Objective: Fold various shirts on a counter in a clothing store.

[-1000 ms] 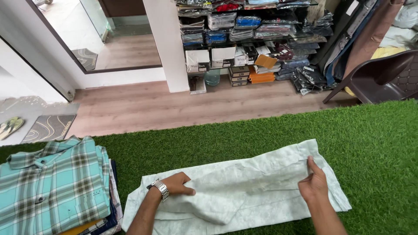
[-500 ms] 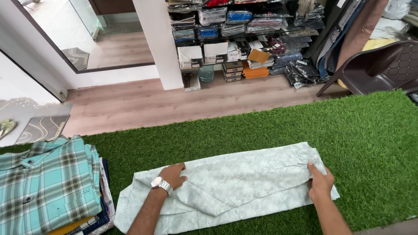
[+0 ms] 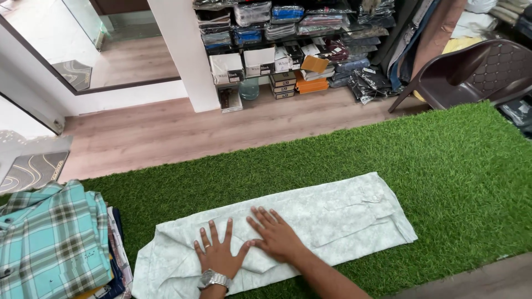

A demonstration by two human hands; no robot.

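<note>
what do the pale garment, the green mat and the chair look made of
Garment: thin woven cloth, matte, probably cotton; it creases softly under both hands.
Mat: artificial turf, with short green blades.
Chair: likely moulded plastic, dark brown with a slight sheen.

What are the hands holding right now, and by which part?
Nothing is gripped. The left hand and right hand lie flat, fingers spread, pressing the near left part of the pale shirt onto the grass mat.

green artificial turf mat [image 3: 454, 166] on a wood-look floor [image 3: 166, 133]. a pale folded garment [image 3: 332, 216] lies flat on the turf; left of the garment, a stack of folded shirts [image 3: 55, 243], a teal plaid one on top, rests on the turf's edge.
</note>
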